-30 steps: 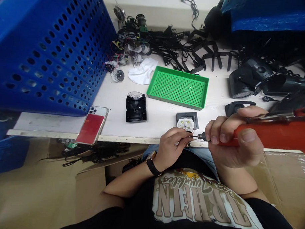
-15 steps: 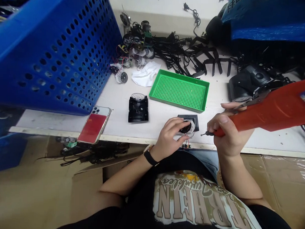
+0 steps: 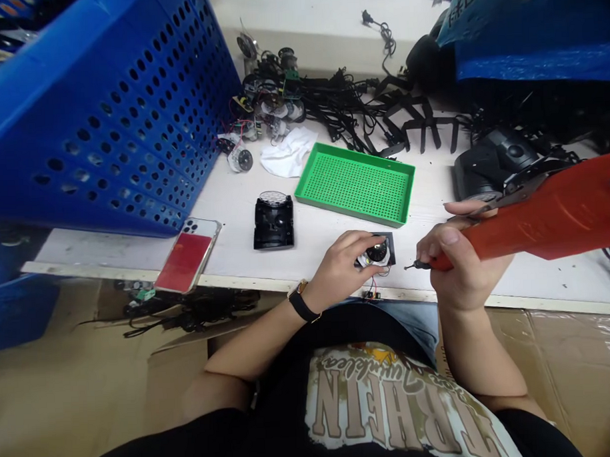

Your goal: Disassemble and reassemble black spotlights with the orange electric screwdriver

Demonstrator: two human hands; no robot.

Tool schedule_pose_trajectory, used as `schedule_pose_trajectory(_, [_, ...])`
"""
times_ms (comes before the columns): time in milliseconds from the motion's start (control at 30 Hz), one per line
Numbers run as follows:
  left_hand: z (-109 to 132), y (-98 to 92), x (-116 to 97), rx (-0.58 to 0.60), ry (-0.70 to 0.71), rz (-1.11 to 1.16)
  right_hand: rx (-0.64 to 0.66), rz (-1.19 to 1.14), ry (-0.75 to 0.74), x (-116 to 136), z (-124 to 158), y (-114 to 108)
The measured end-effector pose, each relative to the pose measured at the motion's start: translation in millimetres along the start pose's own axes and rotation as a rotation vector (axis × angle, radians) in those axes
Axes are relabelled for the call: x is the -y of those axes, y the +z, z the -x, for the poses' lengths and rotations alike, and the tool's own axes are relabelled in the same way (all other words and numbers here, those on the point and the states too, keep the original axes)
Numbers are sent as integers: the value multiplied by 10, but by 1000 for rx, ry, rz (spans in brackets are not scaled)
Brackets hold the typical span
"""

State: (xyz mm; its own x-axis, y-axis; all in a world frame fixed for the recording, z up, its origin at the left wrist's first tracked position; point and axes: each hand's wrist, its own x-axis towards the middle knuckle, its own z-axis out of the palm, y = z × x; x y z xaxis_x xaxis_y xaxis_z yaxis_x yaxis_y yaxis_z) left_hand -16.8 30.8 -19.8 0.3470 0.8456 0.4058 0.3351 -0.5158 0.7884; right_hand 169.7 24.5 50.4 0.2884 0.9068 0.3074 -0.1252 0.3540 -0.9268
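My left hand (image 3: pixel 347 260) is closed on a small round black-and-white part with wires (image 3: pixel 378 250), thumb on one side and fingers on the other. Under that part lies a black square frame (image 3: pixel 390 247) on the bench. Thin wires run from the part over the bench edge to a small circuit board (image 3: pixel 371 295). My right hand (image 3: pixel 459 263) grips an orange power screwdriver (image 3: pixel 549 213), its bit pointing left, a short way from the black frame. A black open housing (image 3: pixel 273 221) with a clear patterned lens lies further left.
A green perforated tray (image 3: pixel 357 216) sits beyond my hands. The large blue basket (image 3: pixel 106 129) stands at left, with a phone (image 3: pixel 188 256) by the bench edge. Black cables (image 3: pixel 345 107), wired parts (image 3: pixel 275 99), a white cloth (image 3: pixel 287 154) and black housings (image 3: pixel 497 158) lie further back.
My left hand has shifted its hold on the round part, which now sits slightly right and tilted differently over the frame. The screwdriver is nearly where it was.
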Motion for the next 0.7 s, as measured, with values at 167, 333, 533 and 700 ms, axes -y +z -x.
schedule_pose_trajectory(167, [82,-4,-19,-139,36,96,44,131,7,-67,-15,-51])
schedule_pose_trajectory(333, [89,-53,-212,-211,-57,264,195,238,147,-55,-4,-25])
schedule_pose_trajectory(533, [47,-90,-407,-207,-73,296,266,284,189,-8,63,17])
schedule_pose_trajectory(700, [5,-172,-507,-163,-27,66,255,256,183,16,75,-7])
